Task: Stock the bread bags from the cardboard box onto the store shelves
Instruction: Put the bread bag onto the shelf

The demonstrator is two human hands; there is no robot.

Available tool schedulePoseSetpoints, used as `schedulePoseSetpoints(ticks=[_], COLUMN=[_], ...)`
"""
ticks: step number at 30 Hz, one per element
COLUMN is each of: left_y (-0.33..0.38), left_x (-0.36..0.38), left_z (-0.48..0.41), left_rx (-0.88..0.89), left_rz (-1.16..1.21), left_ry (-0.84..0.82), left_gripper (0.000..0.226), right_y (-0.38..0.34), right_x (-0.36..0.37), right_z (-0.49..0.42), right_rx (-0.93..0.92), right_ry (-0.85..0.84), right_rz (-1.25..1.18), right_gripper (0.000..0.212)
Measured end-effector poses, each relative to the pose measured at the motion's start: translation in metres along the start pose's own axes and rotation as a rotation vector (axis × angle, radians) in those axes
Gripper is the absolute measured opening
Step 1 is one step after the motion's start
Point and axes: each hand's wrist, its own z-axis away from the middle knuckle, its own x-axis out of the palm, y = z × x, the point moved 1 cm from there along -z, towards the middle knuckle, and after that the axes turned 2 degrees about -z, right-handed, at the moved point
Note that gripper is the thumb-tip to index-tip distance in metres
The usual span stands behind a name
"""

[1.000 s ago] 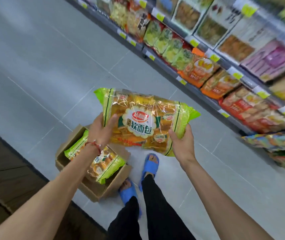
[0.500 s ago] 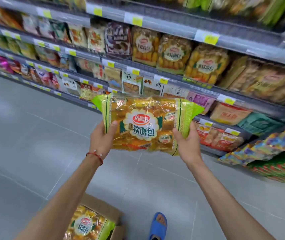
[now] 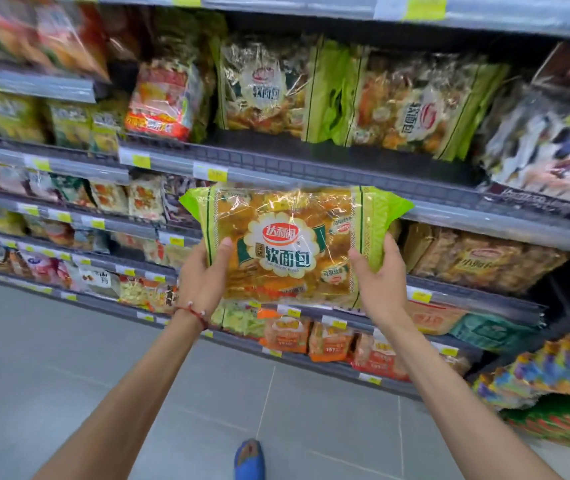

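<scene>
Green-edged bread bag [image 3: 294, 247] held by left hand [image 3: 204, 282] and right hand [image 3: 378, 282], fingers [image 3: 392, 252] curled round its ends.

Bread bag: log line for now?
bread bag: held mid-air, label toward camera | left hand: grips left edge | right hand: grips right edge | matching bags: on shelf above | placed: no

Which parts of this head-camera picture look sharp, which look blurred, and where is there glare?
Head view: the bread bag, left hand and right hand are sharp; glare streaks the bag's wrap near its top; the upper-left packets are smeared with blur.
</scene>
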Motion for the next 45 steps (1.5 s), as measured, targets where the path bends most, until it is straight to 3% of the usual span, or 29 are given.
schedulePoseSetpoints(ticks=[7,11,14,16,17,21,29,33,37,45], left_y=[0.059,0.096,0.102,0.104,0.104,0.098,0.075,0.059,0.05,0.053], left_x=[0.005,0.003,0.006,0.009,0.012,0.027,0.066,0.078,0.088,0.097], left_z=[-0.134,-0.191,-0.234,-0.258,-0.269,-0.308,-0.382,-0.409,-0.429,-0.437], left_rx=[0.177,0.221,0.206,0.224,0.229,0.277,0.21,0.244,0.237,0.322], left_rz=[0.141,0.215,0.222,0.21,0.217,0.191,0.17,0.292,0.277,0.229], left_ry=[0.08,0.065,0.055,0.084,0.09,0.106,0.07,0.022,-0.021,0.021], left_gripper=[0.041,0.02,0.045,0.041,0.031,0.037,0.023,0.027,0.05,0.04], right_y=[-0.064,-0.091,-0.104,-0.106,-0.107,-0.091,-0.061,-0.055,-0.047,-0.042], right_x=[0.048,0.071,0.085,0.094,0.1,0.122,0.155,0.159,0.159,0.164], right_z=[-0.096,-0.148,-0.184,-0.209,-0.219,-0.263,-0.328,-0.348,-0.362,-0.358], right_rx=[-0.192,-0.224,-0.245,-0.259,-0.25,-0.202,-0.109,-0.069,-0.022,-0.024], right_ry=[0.224,0.269,0.253,0.272,0.288,0.282,0.294,0.277,0.2,0.203], right_rz=[-0.005,-0.012,0.006,-0.003,0.002,0.013,-0.052,0.016,0.073,0.139], right_gripper=[0.06,0.059,0.065,0.057,0.057,0.077,0.069,0.073,0.08,0.081])
